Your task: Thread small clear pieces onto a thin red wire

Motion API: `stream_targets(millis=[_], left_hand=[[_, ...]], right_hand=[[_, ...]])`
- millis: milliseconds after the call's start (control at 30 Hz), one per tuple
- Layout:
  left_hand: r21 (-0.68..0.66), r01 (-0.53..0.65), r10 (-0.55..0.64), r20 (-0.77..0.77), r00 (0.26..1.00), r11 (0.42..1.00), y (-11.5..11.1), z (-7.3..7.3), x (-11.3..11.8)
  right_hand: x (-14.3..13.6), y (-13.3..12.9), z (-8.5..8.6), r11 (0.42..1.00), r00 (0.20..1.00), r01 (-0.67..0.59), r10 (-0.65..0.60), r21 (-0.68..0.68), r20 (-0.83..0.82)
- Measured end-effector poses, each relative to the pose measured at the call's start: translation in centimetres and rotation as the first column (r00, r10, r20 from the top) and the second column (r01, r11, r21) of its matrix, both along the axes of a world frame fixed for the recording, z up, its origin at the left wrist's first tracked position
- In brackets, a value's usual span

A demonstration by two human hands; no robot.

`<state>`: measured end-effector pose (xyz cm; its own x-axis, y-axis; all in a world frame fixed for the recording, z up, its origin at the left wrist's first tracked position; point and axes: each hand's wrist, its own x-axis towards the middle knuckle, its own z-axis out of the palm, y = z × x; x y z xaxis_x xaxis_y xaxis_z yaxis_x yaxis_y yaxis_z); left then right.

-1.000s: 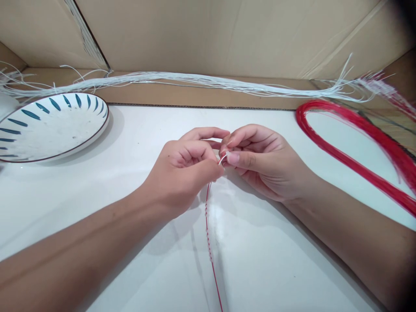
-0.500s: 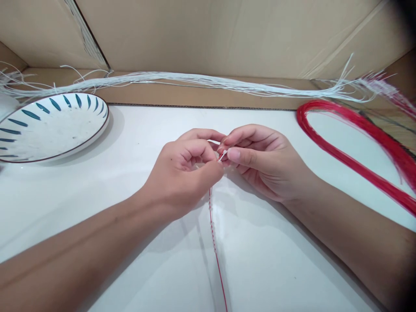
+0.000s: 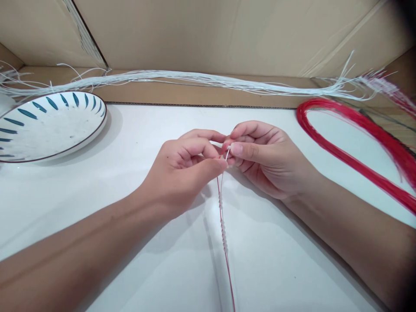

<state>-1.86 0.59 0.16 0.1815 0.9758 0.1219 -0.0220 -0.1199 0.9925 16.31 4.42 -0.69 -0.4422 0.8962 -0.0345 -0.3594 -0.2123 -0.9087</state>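
Observation:
Near the middle of the view, my left hand [image 3: 191, 167] pinches a thin red and white cord [image 3: 223, 234] between thumb and fingers. My right hand [image 3: 260, 158] is closed just to its right, its thumb and index finger on a short white strand [image 3: 228, 151] that runs up from my left thumb tip. The fingertips of both hands nearly touch. Below them the cord hangs toward the bottom edge, with small whitish beads or knots along its upper part and plain red lower down. The exact grip point is partly hidden by the fingers.
A white plate [image 3: 48, 125] with dark green strokes lies at the left. A bundle of white strands [image 3: 195, 78] stretches along the cardboard ledge [image 3: 201, 94] at the back. At the right lies a looped bundle of red strands [image 3: 338, 158] on the white table [image 3: 156, 268].
The hanging cord has swung to the right, and its white beads or knots show more clearly. The white strand between my fingertips stands more upright. Both hands have shifted only slightly.

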Motion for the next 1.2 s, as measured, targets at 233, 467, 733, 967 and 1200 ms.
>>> stream_targets(millis=[233,467,733,967,1200], left_hand=[[0.015,-0.004,0.006,-0.094,0.996,1.0,-0.06,0.31,0.02],[0.007,-0.046,0.046,-0.157,0.987,0.999,0.05,0.28,0.14],[-0.019,-0.032,0.03,-0.094,0.995,0.999,-0.02,0.3,0.13],[-0.049,-0.019,0.013,-0.12,0.993,0.999,-0.01,0.38,0.11],[-0.041,-0.02,0.015,-0.115,0.993,0.999,-0.02,0.26,0.15]], right_hand=[[-0.16,-0.07,-0.07,0.998,0.999,0.052,-0.052,0.016,-0.003],[-0.06,-0.07,0.1,1.0,0.999,-0.014,0.014,-0.005,0.038],[0.03,-0.06,0.01,1.0,1.0,-0.025,0.025,0.007,0.013],[-0.06,-0.16,-0.03,0.998,0.999,-0.036,0.035,0.048,0.013],[-0.08,-0.16,-0.06,0.999,0.999,-0.032,0.031,0.042,0.012]])
